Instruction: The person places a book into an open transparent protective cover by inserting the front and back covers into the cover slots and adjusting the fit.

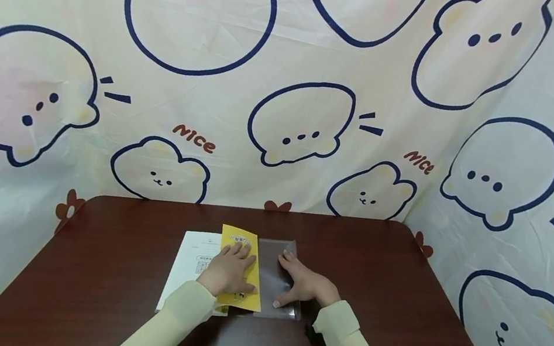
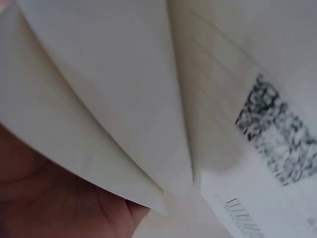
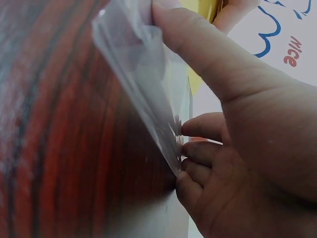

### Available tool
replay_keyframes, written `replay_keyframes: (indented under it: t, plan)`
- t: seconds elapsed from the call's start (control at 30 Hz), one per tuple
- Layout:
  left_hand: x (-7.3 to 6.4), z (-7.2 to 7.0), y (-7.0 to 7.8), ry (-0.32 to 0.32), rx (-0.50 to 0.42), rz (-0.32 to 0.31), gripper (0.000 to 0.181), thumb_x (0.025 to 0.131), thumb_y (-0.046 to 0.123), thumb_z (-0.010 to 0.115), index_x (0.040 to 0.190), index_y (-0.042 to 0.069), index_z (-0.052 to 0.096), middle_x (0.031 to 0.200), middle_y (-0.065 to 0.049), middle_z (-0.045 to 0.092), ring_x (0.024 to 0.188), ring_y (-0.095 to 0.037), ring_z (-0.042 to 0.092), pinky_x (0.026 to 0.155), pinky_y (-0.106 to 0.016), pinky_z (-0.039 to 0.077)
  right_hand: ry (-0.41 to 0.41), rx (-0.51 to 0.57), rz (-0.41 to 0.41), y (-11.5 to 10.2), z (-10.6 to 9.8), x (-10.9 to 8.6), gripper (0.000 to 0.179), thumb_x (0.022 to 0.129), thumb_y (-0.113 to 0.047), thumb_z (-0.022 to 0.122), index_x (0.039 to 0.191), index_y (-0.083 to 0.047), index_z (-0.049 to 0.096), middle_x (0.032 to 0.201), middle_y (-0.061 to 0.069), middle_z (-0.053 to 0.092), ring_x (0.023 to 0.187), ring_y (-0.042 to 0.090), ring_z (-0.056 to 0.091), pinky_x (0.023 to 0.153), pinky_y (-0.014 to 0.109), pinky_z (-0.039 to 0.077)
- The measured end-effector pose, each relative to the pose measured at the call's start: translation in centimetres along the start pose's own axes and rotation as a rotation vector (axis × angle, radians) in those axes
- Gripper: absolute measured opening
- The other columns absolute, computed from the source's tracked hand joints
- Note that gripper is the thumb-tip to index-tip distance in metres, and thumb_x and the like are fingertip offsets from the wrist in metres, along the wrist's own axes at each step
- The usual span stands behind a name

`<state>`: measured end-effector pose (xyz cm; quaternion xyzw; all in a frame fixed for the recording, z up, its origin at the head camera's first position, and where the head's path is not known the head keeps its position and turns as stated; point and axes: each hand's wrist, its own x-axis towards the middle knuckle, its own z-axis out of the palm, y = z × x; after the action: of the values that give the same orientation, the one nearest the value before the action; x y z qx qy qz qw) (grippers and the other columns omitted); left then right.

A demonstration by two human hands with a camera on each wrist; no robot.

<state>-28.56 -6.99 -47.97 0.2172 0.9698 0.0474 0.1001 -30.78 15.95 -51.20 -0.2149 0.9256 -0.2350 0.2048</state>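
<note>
A thin booklet lies on the table with its yellow cover (image 1: 247,300) turned up and a white printed side (image 1: 183,269) to the left. My left hand (image 1: 228,269) rests on the yellow cover with fingers spread. In the left wrist view, white pages (image 2: 114,84) stand fanned apart beside a sheet with a QR code (image 2: 277,134). A clear plastic book cover (image 1: 271,267) extends right from the booklet. My right hand (image 1: 306,283) presses on this plastic, thumb and fingers spread wide. Up close, a lifted plastic edge (image 3: 143,94) runs between the thumb and fingertips.
The dark brown wooden table (image 1: 380,270) has rounded far corners. A pale curtain (image 1: 314,60) printed with cartoon bears hangs behind it and along both sides. A small dark object (image 1: 310,331) lies under the right wrist.
</note>
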Motion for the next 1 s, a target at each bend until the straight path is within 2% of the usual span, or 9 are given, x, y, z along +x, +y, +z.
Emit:
replay_keyframes:
  t: [0.17, 0.8, 1.0]
  plan:
    - [0.06, 0.09, 0.04, -0.013, -0.005, 0.018, 0.080, 0.089, 0.058, 0.070, 0.150, 0.011, 0.051, 0.164, -0.012, 0.034, 0.154, -0.034, 0.025, 0.125, -0.049, 0.020, 0.002, -0.008, 0.002, -0.23, 0.01, 0.01, 0.113, 0.076, -0.038, 0.091, 0.162, -0.007, 0.024, 0.171, 0.012, 0.009, 0.158, 0.031, 0.008, 0.122, 0.051, 0.026]
    - [0.22, 0.84, -0.21, 0.033, -0.010, 0.052, 0.079, 0.089, 0.057, 0.071, 0.148, 0.009, 0.054, 0.162, -0.014, 0.038, 0.153, -0.036, 0.028, 0.125, -0.050, 0.021, 0.002, -0.015, 0.011, -0.37, -0.08, 0.04, 0.113, 0.076, -0.037, 0.091, 0.162, -0.007, 0.025, 0.171, 0.012, 0.010, 0.158, 0.031, 0.008, 0.123, 0.051, 0.025]
    - [0.09, 0.67, -0.28, 0.018, -0.025, 0.056, 0.078, 0.089, 0.057, 0.071, 0.148, 0.008, 0.054, 0.162, -0.014, 0.038, 0.153, -0.035, 0.028, 0.125, -0.049, 0.021, -0.001, -0.012, 0.010, -0.42, -0.24, 0.01, 0.113, 0.076, -0.038, 0.091, 0.162, -0.007, 0.024, 0.171, 0.012, 0.009, 0.158, 0.030, 0.007, 0.123, 0.050, 0.025]
